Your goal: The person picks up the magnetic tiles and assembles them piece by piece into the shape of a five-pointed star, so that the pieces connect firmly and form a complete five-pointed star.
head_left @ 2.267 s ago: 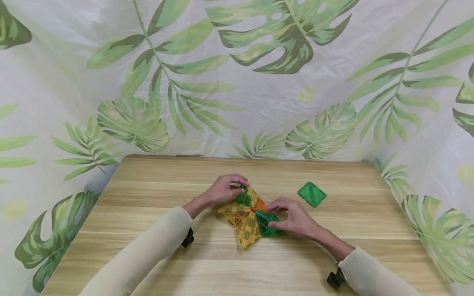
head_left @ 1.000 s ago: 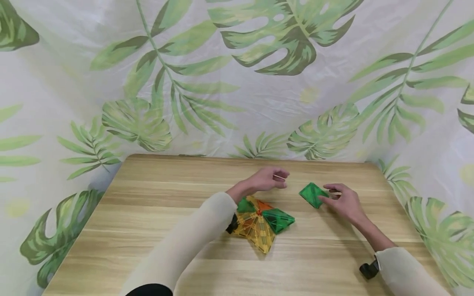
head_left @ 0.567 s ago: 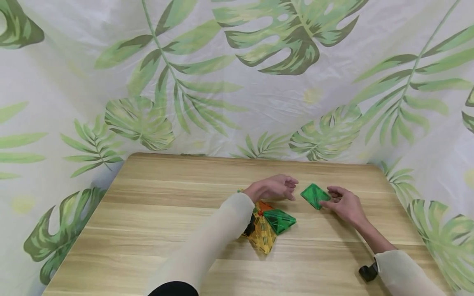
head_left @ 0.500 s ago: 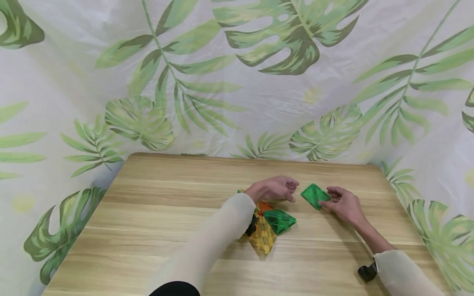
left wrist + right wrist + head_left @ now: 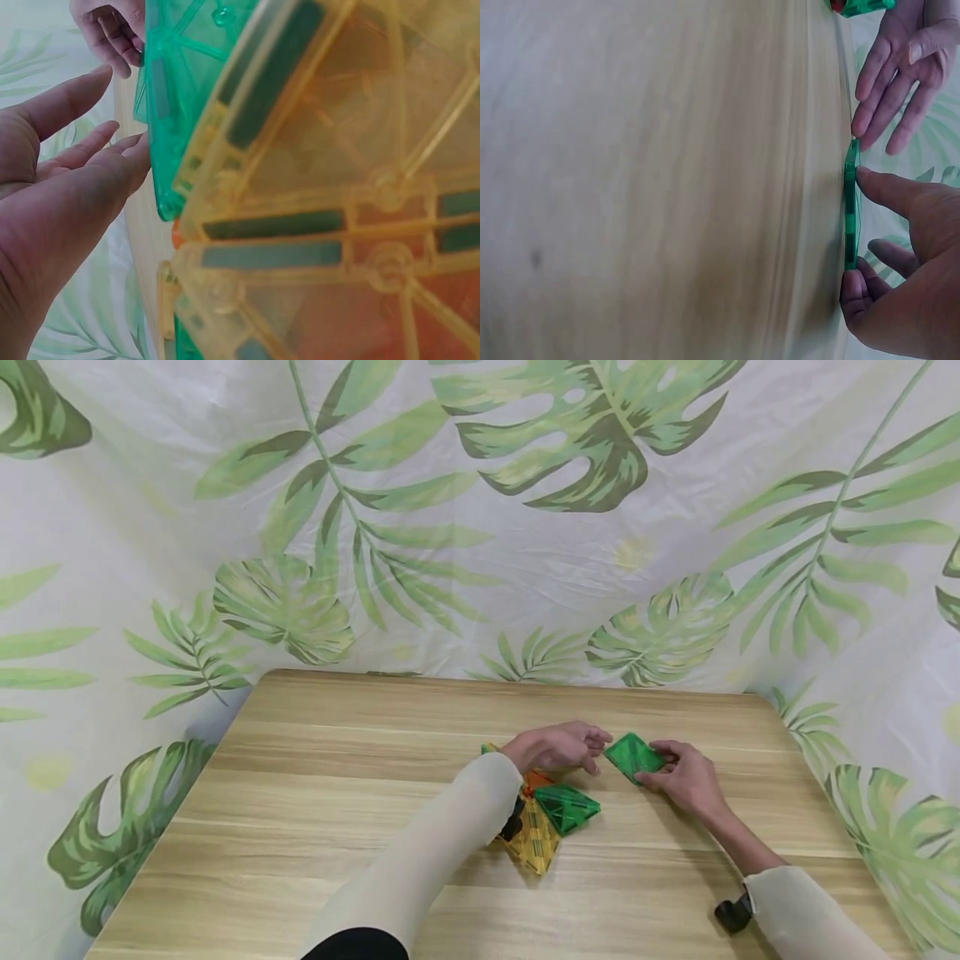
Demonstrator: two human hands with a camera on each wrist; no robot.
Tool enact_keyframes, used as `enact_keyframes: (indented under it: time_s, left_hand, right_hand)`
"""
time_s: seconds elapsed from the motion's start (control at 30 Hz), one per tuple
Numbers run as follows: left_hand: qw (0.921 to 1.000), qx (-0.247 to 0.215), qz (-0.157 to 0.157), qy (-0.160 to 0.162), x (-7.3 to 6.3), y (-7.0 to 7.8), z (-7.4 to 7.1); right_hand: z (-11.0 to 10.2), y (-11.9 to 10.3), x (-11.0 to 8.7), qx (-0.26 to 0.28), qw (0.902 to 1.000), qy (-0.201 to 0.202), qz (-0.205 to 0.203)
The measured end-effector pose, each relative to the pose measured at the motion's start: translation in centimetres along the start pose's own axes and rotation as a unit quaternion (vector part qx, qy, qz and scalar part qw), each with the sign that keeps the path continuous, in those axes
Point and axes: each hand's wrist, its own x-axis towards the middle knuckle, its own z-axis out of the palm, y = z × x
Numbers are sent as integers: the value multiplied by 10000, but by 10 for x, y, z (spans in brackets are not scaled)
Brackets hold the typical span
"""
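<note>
A flat diamond of green translucent magnetic tiles (image 5: 628,756) lies on the table. My right hand (image 5: 686,777) pinches it at its right side, thumb (image 5: 885,189) on one edge and fingers on another. My left hand (image 5: 562,746) hovers at its left corner with fingers loosely extended, fingertips right at the edge in the right wrist view. Under my left wrist sits a star-shaped build of magnetic tiles, with yellow tiles (image 5: 536,842), a raised green part (image 5: 572,808) and an orange tile (image 5: 537,781). My forearm hides its left portion.
The wooden table (image 5: 300,827) reaches back to a leaf-print cloth (image 5: 465,568) hanging behind it. Black wrist cameras ride under both wrists, the left one (image 5: 512,823) close over the star build.
My left hand has left the star build and moved right toward the green diamond. My right hand has gone from the build to the diamond, now pinching it and shifting it slightly left.
</note>
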Motion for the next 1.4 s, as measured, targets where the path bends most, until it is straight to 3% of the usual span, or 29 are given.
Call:
enact_keyframes:
  time_s: [0.23, 0.47, 0.77, 0.93, 1.1, 1.3, 1.4]
  left_hand:
    - [9996, 218, -21, 164, 0, 3, 2]
    - [9994, 159, -41, 293, 0, 6, 4]
    - [9985, 385, -65, 389, -1, 7, 3]
    - [9975, 368, -15, 598, -4, 5, 2]
    - [9959, 230, 229, 842, -6, 0, -4]
    - [9913, -487, 611, 1057, -12, -5, -14]
    - [9893, -715, 738, 1031, -20, -7, -22]
  right_hand:
    - [6, -5, 2, 84, 9999, 43, -59]
    - [12, -6, 2, 159, 9996, 188, -167]
    - [15, -6, 0, 965, 9953, -30, 49]
    - [13, -10, 1, 1551, 9876, -182, 177]
    - [11, -18, 1, 2130, 9760, -325, 319]
    - [11, -30, 3, 2634, 9634, -400, 293]
    - [11, -38, 3, 3027, 9513, -524, 267]
